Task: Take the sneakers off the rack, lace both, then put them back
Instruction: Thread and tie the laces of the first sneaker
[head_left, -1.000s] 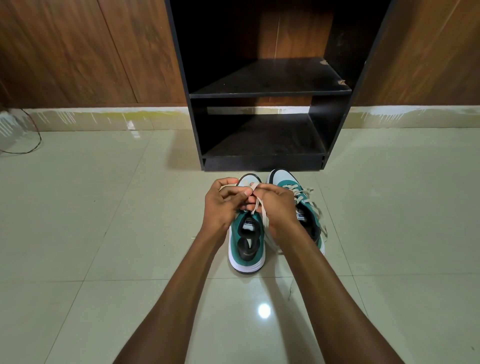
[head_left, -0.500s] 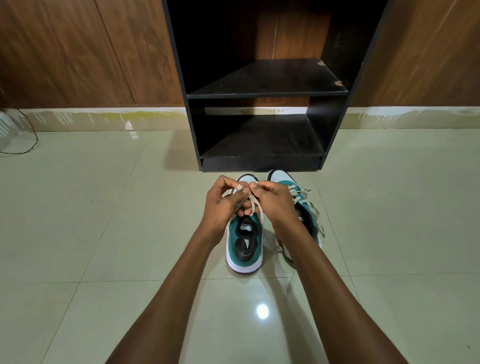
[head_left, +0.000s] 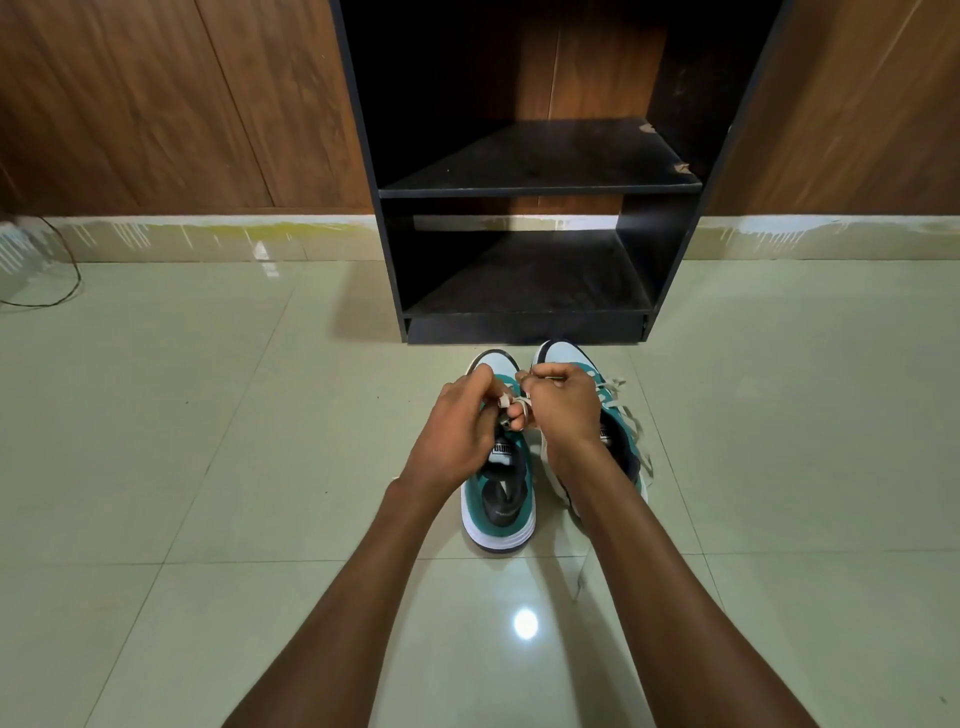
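The fingers (head_left: 511, 413) of the left hand (head_left: 460, 426) and right hand (head_left: 563, 402) are pinched together on the cream lace (head_left: 519, 401) over the left sneaker (head_left: 498, 499), whose tongue label reads "PUMA" seen upside down. That teal-and-white sneaker stands on glossy pale floor tiles (head_left: 208, 467), touching the right sneaker (head_left: 621, 441) beside it, whose laces trail loose. Just beyond the sneakers stands the black rack (head_left: 540, 187), both shelves bare, against brown wood panelling (head_left: 156, 104) with a thin cable (head_left: 67, 260) far left.
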